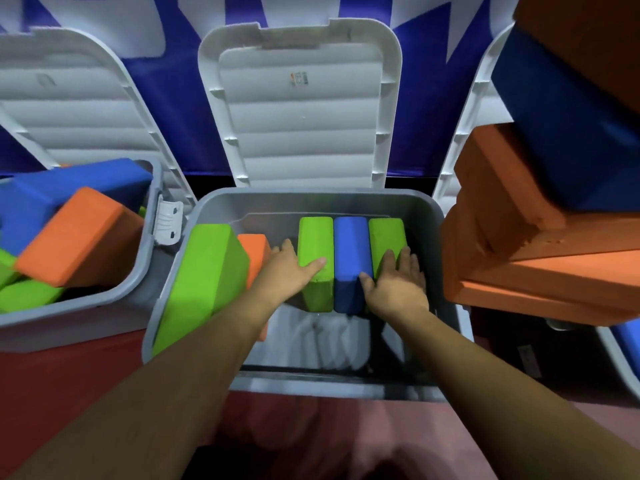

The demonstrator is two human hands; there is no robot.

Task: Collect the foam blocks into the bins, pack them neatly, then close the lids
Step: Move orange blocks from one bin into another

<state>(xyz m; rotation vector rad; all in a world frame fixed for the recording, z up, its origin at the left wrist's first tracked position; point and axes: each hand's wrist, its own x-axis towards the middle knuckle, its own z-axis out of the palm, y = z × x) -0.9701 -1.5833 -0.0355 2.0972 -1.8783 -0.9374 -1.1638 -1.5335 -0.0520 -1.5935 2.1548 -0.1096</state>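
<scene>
A grey bin point(346, 199) stands in front of me with its white lid point(301, 109) raised behind it. Inside, a green block point(313, 244), a blue block point(351, 251) and another green block point(386, 233) stand side by side on edge. My left hand point(291, 268) rests flat against the left green block, thumb across its top. My right hand point(398, 282) lies with straight fingers on the right green block, thumb against the blue one. A large green block point(204, 282) leans on the bin's left wall, with an orange block point(254, 251) behind it.
A second grey bin point(138, 268) at left holds a jumble of blue, orange and green blocks, its lid point(76, 102) up. At right, a stack of orange blocks point(540, 271) and a dark blue block point(571, 133) towers beside the middle bin. Red floor lies below.
</scene>
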